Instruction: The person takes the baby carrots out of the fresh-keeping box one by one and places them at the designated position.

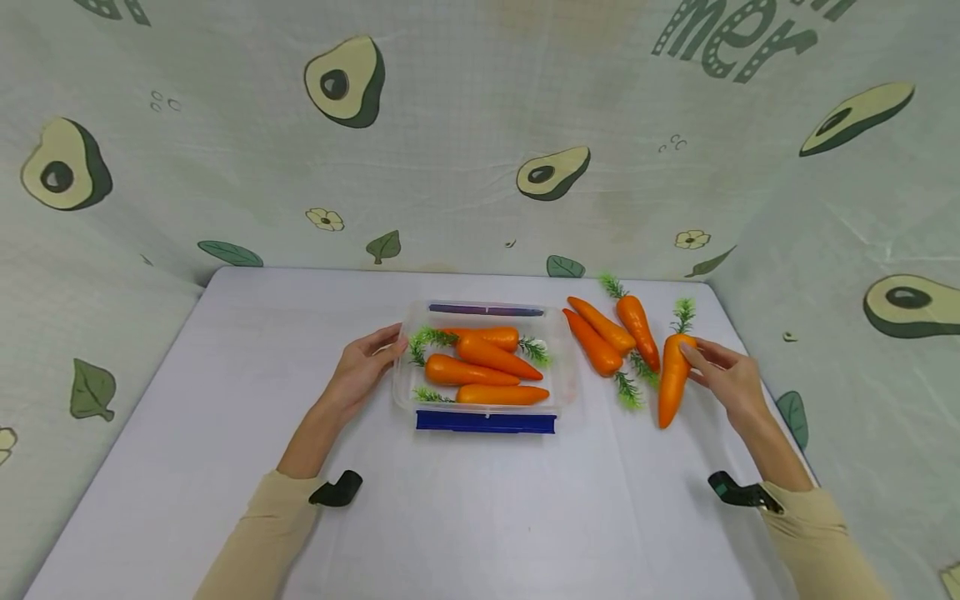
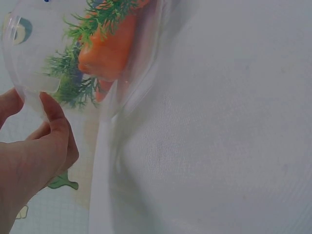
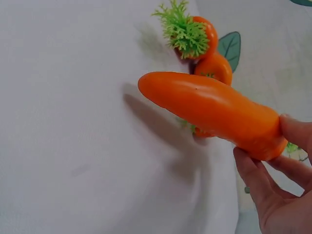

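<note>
A clear plastic container (image 1: 487, 407) with blue side clips stands near the middle of the table. Several toy carrots (image 1: 483, 371) with green tops lie inside it. At its left end, my left hand (image 1: 352, 379) pinches the rim between thumb and fingers, as the left wrist view also shows. Off to the right, my right hand (image 1: 729, 382) holds another toy carrot (image 1: 671, 387) by its thick top end, leaves pointing away from me and tip toward me. A shadow beneath that carrot (image 3: 209, 105) falls on the tabletop in the right wrist view.
Between the container and my right hand lie three loose toy carrots (image 1: 633, 325), close together with their green tops among them. The white tabletop (image 1: 480, 517) ends at the back against a hanging cloth (image 1: 465, 167) printed with avocados, which also covers both sides.
</note>
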Tool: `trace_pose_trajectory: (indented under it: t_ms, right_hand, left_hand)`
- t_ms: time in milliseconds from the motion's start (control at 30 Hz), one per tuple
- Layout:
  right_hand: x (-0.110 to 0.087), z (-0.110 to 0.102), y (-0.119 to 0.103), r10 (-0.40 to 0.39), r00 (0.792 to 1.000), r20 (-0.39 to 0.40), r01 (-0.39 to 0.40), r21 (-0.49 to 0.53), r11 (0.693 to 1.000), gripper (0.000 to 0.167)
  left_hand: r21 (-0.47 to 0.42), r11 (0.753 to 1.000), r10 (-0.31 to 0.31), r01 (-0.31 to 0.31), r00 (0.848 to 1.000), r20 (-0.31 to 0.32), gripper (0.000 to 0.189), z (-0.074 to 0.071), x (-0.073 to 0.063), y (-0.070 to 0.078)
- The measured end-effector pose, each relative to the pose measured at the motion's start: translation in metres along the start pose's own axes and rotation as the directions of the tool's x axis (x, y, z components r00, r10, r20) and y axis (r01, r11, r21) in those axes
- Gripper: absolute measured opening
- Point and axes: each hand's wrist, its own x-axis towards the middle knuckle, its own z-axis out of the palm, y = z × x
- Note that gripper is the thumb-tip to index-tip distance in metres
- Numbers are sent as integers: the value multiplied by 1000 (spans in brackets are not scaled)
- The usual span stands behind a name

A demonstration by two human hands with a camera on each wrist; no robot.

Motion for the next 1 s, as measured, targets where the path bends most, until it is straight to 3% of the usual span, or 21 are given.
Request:
trace_pose_trajectory:
  t_ms: [500, 800, 1000]
  right_hand:
    - [16, 5, 25, 94, 995, 44, -91, -68, 994, 83]
    - [14, 5, 20, 42, 998, 55, -30, -203, 979, 85]
    - [9, 2, 9, -19, 1000, 23, 24, -245, 969, 78]
  left_hand:
    - [2, 1000, 3, -3, 1000, -2, 56, 0, -1, 0]
    - [-8, 1000, -4, 4, 1000, 3, 57, 0, -2, 1]
    - [1, 1000, -7, 7, 1000, 16, 60, 0, -2, 2]
